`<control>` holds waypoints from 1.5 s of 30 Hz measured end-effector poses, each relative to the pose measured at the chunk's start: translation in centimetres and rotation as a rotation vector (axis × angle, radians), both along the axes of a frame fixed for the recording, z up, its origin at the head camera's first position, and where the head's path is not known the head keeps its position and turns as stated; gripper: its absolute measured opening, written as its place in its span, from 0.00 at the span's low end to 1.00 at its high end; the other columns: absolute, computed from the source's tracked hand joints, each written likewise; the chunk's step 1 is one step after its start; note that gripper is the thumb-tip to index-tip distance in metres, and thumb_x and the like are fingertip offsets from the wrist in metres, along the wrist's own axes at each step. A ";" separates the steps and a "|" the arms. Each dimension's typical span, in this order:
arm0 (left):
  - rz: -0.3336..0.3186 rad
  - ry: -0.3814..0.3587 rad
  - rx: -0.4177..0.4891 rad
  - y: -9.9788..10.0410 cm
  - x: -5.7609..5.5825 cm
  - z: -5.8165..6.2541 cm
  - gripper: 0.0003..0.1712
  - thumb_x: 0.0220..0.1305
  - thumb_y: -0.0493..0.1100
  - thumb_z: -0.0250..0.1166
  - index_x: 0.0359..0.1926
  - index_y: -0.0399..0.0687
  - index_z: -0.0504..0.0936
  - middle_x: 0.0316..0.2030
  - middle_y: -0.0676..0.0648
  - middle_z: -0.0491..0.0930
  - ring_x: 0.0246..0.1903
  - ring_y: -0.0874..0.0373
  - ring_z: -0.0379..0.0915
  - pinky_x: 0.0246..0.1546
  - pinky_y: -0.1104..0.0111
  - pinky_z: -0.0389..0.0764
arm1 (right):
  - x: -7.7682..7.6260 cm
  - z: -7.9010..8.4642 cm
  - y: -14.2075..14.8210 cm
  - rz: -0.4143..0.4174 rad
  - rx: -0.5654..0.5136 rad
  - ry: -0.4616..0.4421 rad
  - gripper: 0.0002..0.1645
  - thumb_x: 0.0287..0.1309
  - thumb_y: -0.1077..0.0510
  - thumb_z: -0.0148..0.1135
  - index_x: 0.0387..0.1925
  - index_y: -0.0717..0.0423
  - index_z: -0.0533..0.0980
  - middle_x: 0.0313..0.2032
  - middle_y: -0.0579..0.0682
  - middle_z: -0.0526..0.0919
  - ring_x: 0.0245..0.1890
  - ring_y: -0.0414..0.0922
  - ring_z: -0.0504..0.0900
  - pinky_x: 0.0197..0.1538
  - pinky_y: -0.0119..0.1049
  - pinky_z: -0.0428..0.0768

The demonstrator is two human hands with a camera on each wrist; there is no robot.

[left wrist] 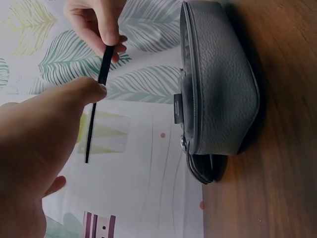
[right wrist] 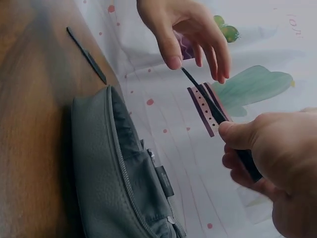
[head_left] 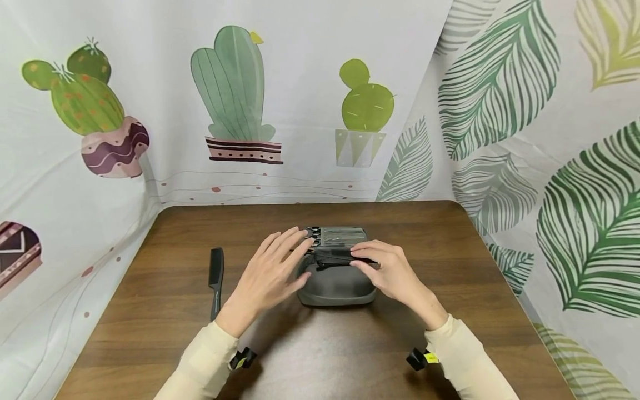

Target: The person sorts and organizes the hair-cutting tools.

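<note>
My right hand (head_left: 392, 269) pinches a slim black comb-like tool (right wrist: 242, 158) between thumb and fingers, over the grey zip case (head_left: 337, 286). The tool is seen nearly edge-on, so its exact kind is unclear. Its thin end points toward my left hand (head_left: 272, 272), whose fingers are extended and spread at the case's left side. In the right wrist view the left thumb is close to that thin tip; whether they touch I cannot tell. The case stands open, its raised lid holding small scissors (head_left: 315, 233) and other tools behind a clear pocket (head_left: 342, 236).
A black comb (head_left: 216, 278) lies on the wooden table (head_left: 150, 311) to the left of the case. Behind the table hangs a white cloth (head_left: 305, 83) printed with cacti and leaves. Each wrist carries a small black camera mount.
</note>
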State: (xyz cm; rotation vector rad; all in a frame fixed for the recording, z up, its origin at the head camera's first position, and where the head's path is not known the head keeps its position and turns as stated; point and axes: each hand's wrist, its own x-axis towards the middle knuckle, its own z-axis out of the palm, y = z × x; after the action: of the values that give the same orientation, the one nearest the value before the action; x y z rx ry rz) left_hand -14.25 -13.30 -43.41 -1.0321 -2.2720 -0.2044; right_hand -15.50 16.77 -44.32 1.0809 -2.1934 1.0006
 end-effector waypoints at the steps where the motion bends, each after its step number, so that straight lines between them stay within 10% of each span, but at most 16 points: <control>1: -0.007 0.010 0.011 -0.1 -0.1 0.0 0.42 0.57 0.54 0.73 0.70 0.43 0.75 0.69 0.40 0.72 0.70 0.44 0.61 0.70 0.48 0.63 | 0.1 0.1 0.0 -0.019 -0.004 -0.033 0.10 0.51 0.66 0.78 0.38 0.62 0.90 0.40 0.53 0.90 0.43 0.44 0.87 0.45 0.42 0.86; 12: -0.087 0.106 0.112 -0.6 -0.8 -0.2 0.35 0.53 0.43 0.77 0.63 0.40 0.81 0.63 0.40 0.78 0.66 0.43 0.68 0.70 0.48 0.65 | 0.7 0.9 0.5 -0.114 -0.104 -0.532 0.08 0.55 0.53 0.78 0.38 0.49 0.92 0.36 0.43 0.92 0.35 0.38 0.87 0.35 0.33 0.86; 21: -0.147 0.164 0.173 -0.4 -1.1 -0.2 0.24 0.60 0.37 0.72 0.58 0.38 0.85 0.59 0.39 0.82 0.62 0.42 0.72 0.67 0.48 0.68 | 0.5 1.2 0.8 -0.012 -0.231 -0.850 0.09 0.56 0.59 0.77 0.38 0.60 0.90 0.31 0.58 0.91 0.28 0.49 0.88 0.33 0.37 0.88; 33: -0.165 0.190 0.179 -0.1 -1.5 -0.5 0.19 0.62 0.35 0.70 0.54 0.38 0.87 0.54 0.41 0.84 0.57 0.44 0.77 0.66 0.51 0.72 | 0.6 1.4 0.9 0.148 -0.338 -1.054 0.14 0.59 0.64 0.74 0.42 0.73 0.87 0.34 0.61 0.91 0.35 0.59 0.88 0.42 0.55 0.87; 45: -0.213 0.237 0.208 0.4 -1.3 -0.3 0.13 0.69 0.32 0.59 0.48 0.36 0.88 0.46 0.40 0.86 0.49 0.44 0.79 0.56 0.52 0.80 | 0.4 0.9 1.1 0.213 -0.383 -1.133 0.15 0.61 0.67 0.71 0.45 0.78 0.84 0.36 0.63 0.91 0.38 0.67 0.86 0.39 0.44 0.89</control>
State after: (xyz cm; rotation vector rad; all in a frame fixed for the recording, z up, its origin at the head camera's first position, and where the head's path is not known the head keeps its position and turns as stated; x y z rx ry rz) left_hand -15.60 -12.91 -43.75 -1.1224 -1.8856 -0.3776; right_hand -15.08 17.91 -43.40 0.5964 -2.4647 2.4488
